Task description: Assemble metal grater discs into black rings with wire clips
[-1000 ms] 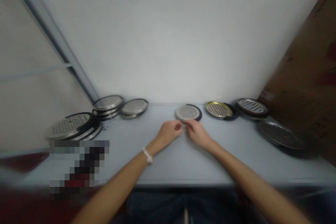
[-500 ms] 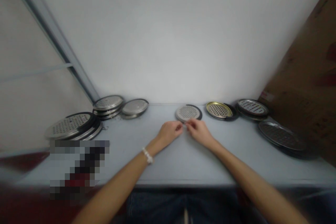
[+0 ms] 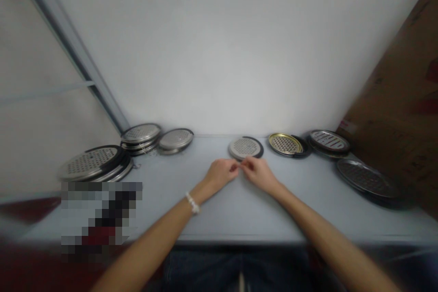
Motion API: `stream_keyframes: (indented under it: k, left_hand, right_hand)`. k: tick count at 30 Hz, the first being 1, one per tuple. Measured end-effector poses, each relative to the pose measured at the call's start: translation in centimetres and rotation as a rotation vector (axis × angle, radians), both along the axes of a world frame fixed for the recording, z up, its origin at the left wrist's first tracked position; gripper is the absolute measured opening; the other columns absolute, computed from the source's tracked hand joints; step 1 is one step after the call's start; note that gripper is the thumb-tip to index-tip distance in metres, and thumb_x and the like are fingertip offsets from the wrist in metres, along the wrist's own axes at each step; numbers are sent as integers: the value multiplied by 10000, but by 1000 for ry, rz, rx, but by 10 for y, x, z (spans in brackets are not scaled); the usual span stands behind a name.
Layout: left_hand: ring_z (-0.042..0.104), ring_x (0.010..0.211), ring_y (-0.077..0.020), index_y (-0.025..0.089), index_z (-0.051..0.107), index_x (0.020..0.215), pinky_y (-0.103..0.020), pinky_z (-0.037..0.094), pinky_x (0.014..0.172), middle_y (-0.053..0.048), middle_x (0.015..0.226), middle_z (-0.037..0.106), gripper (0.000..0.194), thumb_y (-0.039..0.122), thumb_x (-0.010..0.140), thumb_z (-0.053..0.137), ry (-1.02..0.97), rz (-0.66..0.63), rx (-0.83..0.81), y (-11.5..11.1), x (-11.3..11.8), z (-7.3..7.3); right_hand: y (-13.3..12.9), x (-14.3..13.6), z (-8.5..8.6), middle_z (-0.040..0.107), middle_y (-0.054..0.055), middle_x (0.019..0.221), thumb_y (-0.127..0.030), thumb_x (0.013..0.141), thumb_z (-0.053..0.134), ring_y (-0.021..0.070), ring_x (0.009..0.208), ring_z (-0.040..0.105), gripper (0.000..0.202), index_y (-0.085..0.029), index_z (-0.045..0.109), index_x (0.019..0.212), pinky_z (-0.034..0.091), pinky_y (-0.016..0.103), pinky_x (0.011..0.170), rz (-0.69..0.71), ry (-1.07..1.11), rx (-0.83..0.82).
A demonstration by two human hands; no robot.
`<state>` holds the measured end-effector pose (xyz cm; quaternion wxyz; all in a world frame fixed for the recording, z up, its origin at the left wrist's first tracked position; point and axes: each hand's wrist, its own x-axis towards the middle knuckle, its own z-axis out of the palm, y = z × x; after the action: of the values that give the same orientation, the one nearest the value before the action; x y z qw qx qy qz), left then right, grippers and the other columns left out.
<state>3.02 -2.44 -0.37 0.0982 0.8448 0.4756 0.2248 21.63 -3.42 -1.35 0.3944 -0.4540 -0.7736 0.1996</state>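
Note:
My left hand [image 3: 221,174] and my right hand [image 3: 257,174] meet above the middle of the pale table [image 3: 246,216], fingertips pinched together. Whatever lies between the fingers is too small to make out. Just beyond them rests a round, perforated silver disc with a black edge piece [image 3: 245,147] on its right side. To its right lies a gold-rimmed perforated disc [image 3: 284,143], partly over a black one. A white bracelet [image 3: 192,203] circles my left wrist.
Stacks of perforated metal discs [image 3: 91,164] stand at the left, with another stack [image 3: 141,136] behind. Slotted discs [image 3: 329,141] and a dark disc [image 3: 367,178] sit at the right, beside a brown cardboard box [image 3: 397,114]. A white wall [image 3: 232,54] rises behind.
The fingertips of both hands have drawn slightly closer together and now seem to touch. The discs stay where they were.

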Motion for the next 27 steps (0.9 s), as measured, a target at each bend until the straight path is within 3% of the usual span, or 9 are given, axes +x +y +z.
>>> stream_keyframes:
  k: [5, 11, 19, 23, 27]
  left_hand:
    - [669, 751, -203, 194, 750, 881, -269, 421, 686, -79, 848, 762, 162, 238, 861, 595, 63, 37, 16, -3, 2, 1]
    - [678, 764, -207, 197, 741, 884, -272, 433, 697, -74, 849, 761, 150, 245, 868, 600, 53, 55, 30, -1, 0, -1]
    - [678, 822, -188, 163, 692, 927, -277, 489, 776, -74, 895, 746, 189, 303, 923, 564, -390, -19, -77, 5, -2, 4]
    - [663, 819, -173, 137, 669, 911, -278, 509, 760, -74, 899, 726, 244, 365, 913, 584, -611, -135, -273, 10, -1, -1]
    - [650, 780, -167, 113, 674, 915, -283, 510, 715, -91, 894, 721, 282, 388, 881, 624, -703, -209, -469, 9, 0, 1]
  right_hand:
    - [-2, 1, 4, 698, 28, 709, -71, 836, 563, 141, 617, 579, 153, -152, 692, 826, 364, 233, 600, 62, -94, 33]
    - [-3, 1, 3, 677, 9, 668, -82, 831, 531, 138, 584, 571, 182, -155, 693, 869, 376, 232, 580, 58, -25, 3]
    - [8, 1, 0, 646, -9, 613, -275, 836, 553, 147, 523, 578, 127, -179, 634, 855, 433, 250, 531, 24, 360, -208]
    - [13, 3, 1, 649, -6, 635, -389, 803, 611, 134, 492, 557, 208, -190, 616, 865, 401, 242, 469, 99, 507, -346]
    - [15, 5, 2, 664, 10, 671, -451, 778, 659, 133, 507, 563, 279, -190, 615, 867, 410, 247, 471, 141, 571, -410]
